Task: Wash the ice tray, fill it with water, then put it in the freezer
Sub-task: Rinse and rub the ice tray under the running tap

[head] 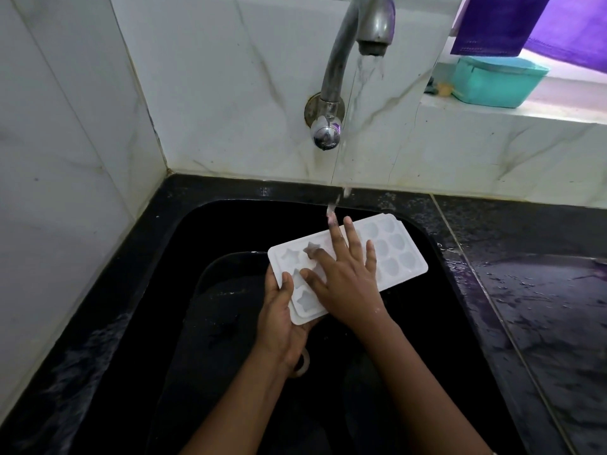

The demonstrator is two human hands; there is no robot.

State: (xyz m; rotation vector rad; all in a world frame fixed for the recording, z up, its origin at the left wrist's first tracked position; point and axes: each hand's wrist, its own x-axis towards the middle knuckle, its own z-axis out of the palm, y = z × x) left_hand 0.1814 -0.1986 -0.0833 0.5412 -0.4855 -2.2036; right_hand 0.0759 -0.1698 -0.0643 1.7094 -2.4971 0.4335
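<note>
The white ice tray is held over the black sink, lying slantwise with one short end near and to the left and the other far and to the right. Its hollows face up: star shapes at the near-left end, rounded shell-like ones at the far-right end.

The left hand grips the near-left end. Its thumb is hooked over the top edge beside a star hollow, and its palm and fingers are tucked underneath.

The right hand lies flat on top of the tray around its middle, fingers straight and spread apart, holding nothing. The thumb and forefinger reach toward the star hollows, and the longer fingertips point to the tray's far edge.

A curved metal tap comes out of the white marble-patterned wall above the sink. Water runs from its spout in a thin stream that breaks up just at the right hand's far fingertips, by the tray's far edge.

Beneath the left wrist a pale ring shows on the sink floor, possibly the drain, though it is too dark to be sure.

To the right of the sink the dark tabletop is wet with drops. On the sill at the far right sits a teal container, with a purple cloth hanging above it.
</note>
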